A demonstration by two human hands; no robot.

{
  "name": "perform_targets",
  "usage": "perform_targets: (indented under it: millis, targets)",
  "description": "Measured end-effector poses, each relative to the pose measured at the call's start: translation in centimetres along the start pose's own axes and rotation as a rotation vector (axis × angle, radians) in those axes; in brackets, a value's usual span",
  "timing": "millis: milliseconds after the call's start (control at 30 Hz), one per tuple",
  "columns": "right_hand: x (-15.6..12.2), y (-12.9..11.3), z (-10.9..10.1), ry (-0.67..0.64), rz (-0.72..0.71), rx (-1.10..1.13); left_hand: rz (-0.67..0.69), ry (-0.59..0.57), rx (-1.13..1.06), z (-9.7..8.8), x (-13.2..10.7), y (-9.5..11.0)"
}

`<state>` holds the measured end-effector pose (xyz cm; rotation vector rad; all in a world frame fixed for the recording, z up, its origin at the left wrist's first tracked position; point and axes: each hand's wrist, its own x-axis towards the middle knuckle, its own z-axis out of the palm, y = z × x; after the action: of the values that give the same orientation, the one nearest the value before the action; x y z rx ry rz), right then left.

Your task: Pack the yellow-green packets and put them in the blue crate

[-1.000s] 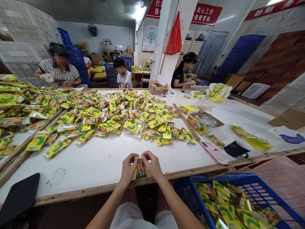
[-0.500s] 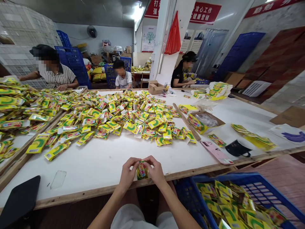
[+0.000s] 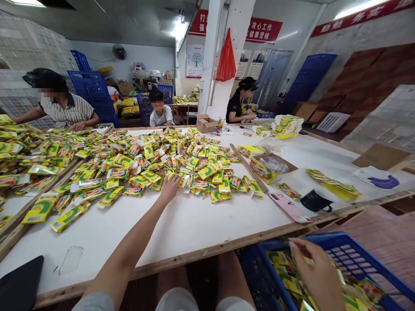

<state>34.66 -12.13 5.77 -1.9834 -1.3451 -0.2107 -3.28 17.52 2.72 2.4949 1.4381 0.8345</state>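
My left hand (image 3: 170,188) reaches out over the near edge of a heap of small yellow-green boxes (image 3: 209,170). Its fingers are a little apart and touch the boxes; I see none lifted in them. One small box (image 3: 185,181) lies right beside the fingertips. At the lower right, my right hand (image 3: 319,276) hangs over a blue plastic basket (image 3: 348,250) with its fingers apart and nothing between them. Many similar filled boxes (image 3: 290,283) lie in that basket, partly hidden by the hand.
A wooden strip (image 3: 248,168) borders the heap. To its right are an open carton (image 3: 285,170), a pink phone (image 3: 289,208) and a dark mug (image 3: 315,201). A black flat object (image 3: 21,283) lies at the left corner. Several people (image 3: 66,108) sit across the table.
Both hands were together at the table edge around one small box. They have parted: the left went forward to the heap, the right moved over the basket. That box is out of both hands.
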Motion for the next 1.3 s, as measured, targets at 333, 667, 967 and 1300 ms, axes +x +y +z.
perform_targets:
  millis: [333, 667, 967, 1300]
  targets:
    - [-2.8, -10.7, 8.8, -0.294, 0.03, 0.553, -0.191, 0.162, -0.417, -1.2, -5.2, 2.6]
    - [-4.4, -16.3, 16.6, -0.651, 0.066, 0.975, -0.365, -0.075, -1.159, 0.7, -15.3, 8.6]
    - [-3.8, -17.4, 17.6, -0.735, -0.071, 0.933, -0.387, -0.042, -1.088, 0.7, -15.5, 7.6]
    - [-3.5, -19.3, 16.3, -0.647, -0.185, 0.915, -0.345, 0.077, -1.006, -0.3, -15.7, 8.5]
